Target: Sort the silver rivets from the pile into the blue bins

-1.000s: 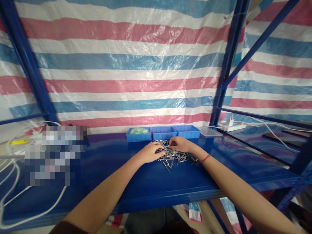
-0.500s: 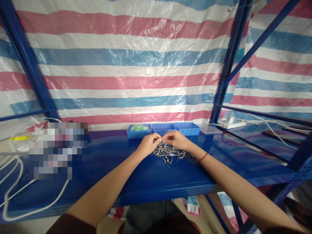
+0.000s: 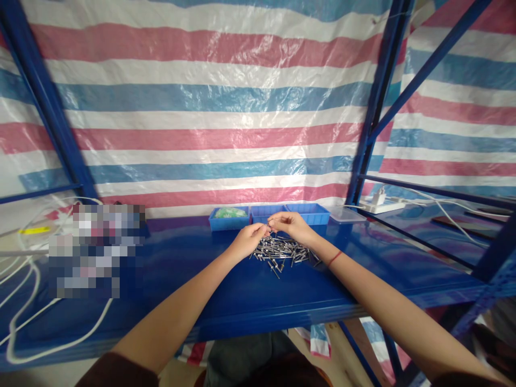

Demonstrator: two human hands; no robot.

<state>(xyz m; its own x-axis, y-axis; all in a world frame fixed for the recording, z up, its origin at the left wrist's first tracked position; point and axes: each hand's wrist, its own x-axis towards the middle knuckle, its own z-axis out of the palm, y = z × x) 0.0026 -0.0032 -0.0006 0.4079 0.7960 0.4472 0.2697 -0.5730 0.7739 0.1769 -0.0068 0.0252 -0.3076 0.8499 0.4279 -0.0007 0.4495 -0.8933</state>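
A loose pile of silvery blind rivets [image 3: 282, 249] lies on the blue table top [image 3: 242, 290]. My left hand [image 3: 245, 241] is over the pile's left side, thumb and fingers pinched on a rivet [image 3: 270, 230] of which only a small glint shows. Against its fingertips is my right hand [image 3: 295, 227], its thumb and forefinger closed at the same small piece, the other fingers curled. How many rivets are between the fingers is hidden.
Behind the pile stand a blue bin [image 3: 215, 222] holding a green-and-white bag [image 3: 230, 213] and two more blue bins [image 3: 314, 216]. A clear lid [image 3: 347, 214] and a white power strip [image 3: 382, 205] lie right. White cables [image 3: 60, 355] and a blurred-out patch are left.
My right hand has lifted slightly and turned, its fingers a little higher over the left fingertips. My left hand stays nearly in place, and the pile looks the same.
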